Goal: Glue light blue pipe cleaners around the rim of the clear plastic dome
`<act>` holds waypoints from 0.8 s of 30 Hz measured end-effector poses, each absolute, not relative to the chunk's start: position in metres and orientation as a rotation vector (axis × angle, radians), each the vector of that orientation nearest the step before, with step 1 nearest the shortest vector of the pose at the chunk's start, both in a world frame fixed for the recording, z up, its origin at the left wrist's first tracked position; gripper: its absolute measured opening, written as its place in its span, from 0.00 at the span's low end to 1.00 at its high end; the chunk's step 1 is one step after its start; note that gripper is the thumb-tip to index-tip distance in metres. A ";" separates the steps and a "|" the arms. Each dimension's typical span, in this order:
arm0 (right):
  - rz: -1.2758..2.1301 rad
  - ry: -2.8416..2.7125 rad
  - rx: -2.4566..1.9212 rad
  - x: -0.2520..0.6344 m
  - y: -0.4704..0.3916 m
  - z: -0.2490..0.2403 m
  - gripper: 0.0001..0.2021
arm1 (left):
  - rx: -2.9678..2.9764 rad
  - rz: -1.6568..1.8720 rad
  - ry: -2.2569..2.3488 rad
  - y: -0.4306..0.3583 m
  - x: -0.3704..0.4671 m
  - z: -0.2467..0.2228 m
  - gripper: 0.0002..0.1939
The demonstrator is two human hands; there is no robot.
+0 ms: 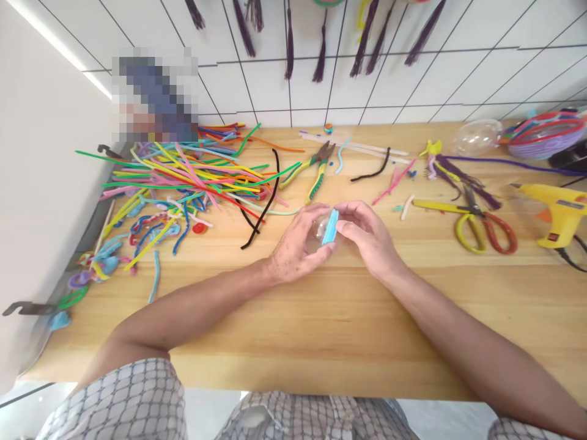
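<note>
My left hand (293, 247) is curled round a clear plastic ball (320, 227), of which only a part shows. A light blue pipe cleaner band (331, 228), seen edge-on, stands against the ball between my two hands. From the other side, my right hand (373, 241) grips the band with its thumb on the blue edge. The ball's right side is hidden by the band and fingers. Just beyond my hands lie pliers (316, 168) with green and yellow handles, jaws pointing away. To their left is a bent black pipe cleaner (276, 177).
Many coloured pipe cleaners (183, 177) are heaped at the left. Scissors (477, 214), a yellow glue gun (554, 208) and another clear plastic ball (479, 137) lie at the right. Dark tassels (321, 55) hang along the tiled wall behind the wooden table (284, 336).
</note>
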State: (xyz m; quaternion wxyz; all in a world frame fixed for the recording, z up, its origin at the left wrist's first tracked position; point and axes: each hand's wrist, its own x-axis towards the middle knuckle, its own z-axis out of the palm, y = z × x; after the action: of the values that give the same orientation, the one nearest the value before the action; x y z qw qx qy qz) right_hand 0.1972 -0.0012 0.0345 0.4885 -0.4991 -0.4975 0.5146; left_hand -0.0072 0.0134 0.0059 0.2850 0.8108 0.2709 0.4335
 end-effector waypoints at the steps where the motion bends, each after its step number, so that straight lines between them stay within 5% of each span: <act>1: 1.268 -1.218 -1.209 0.197 -0.002 0.036 0.15 | 2.157 1.175 0.719 0.013 -0.007 0.006 0.33; 5: 1.331 -1.224 -1.199 0.197 -0.006 0.039 0.18 | 2.174 1.141 0.757 0.011 -0.009 0.005 0.38; 13: 1.285 -1.280 -1.259 0.196 -0.008 0.041 0.19 | 2.132 1.136 0.774 0.008 -0.008 0.003 0.30; 24: 1.220 -1.322 -1.264 0.196 -0.008 0.039 0.21 | 2.156 1.151 0.685 0.012 -0.009 -0.002 0.31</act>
State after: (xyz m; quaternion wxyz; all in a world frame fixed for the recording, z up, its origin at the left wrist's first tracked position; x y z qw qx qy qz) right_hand 0.1959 -0.0082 0.0386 0.4541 -0.5123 -0.5356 0.4944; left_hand -0.0088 0.0116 -0.0023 0.2973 0.8110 0.2575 0.4331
